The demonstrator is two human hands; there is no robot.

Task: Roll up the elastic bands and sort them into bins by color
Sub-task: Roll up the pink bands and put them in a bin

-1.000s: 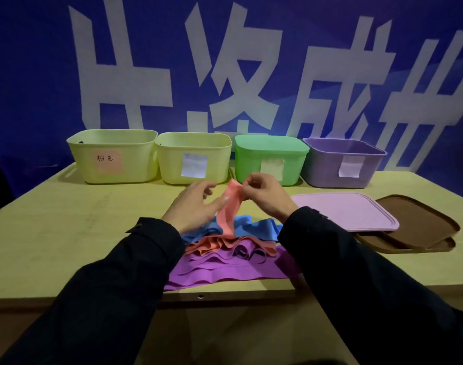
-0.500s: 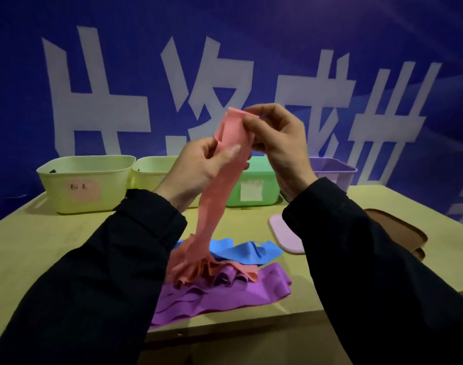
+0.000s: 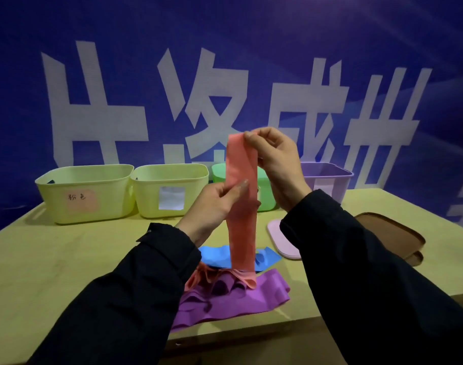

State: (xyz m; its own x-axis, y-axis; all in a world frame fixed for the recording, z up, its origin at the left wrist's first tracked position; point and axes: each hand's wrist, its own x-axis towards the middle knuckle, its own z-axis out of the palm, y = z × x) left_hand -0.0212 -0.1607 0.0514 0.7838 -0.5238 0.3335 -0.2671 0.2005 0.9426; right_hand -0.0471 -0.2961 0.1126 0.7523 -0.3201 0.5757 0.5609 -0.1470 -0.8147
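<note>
A long salmon-pink elastic band (image 3: 242,219) hangs flat and upright in front of me. My right hand (image 3: 276,159) pinches its top end. My left hand (image 3: 217,200) pinches its left edge lower down, thumb on the front. The band's lower end lies crumpled on a purple band (image 3: 240,299) on the table, with a blue band (image 3: 214,255) just behind. Four bins stand in a row at the back: a yellow-green bin with a pink label (image 3: 85,192), a second yellow-green bin (image 3: 169,189), a green bin (image 3: 264,196) partly hidden by the band, and a purple bin (image 3: 327,180).
A pink lid (image 3: 279,239) and brown lids (image 3: 393,235) lie on the right of the wooden table (image 3: 54,272). A blue banner with large white characters fills the background. The table's front edge runs close under the band pile.
Both hands lifted the pink band off the pile. It now hangs flat and stretched, with my left hand slid lower along its edge. The camera view tilted up, then slightly back.
</note>
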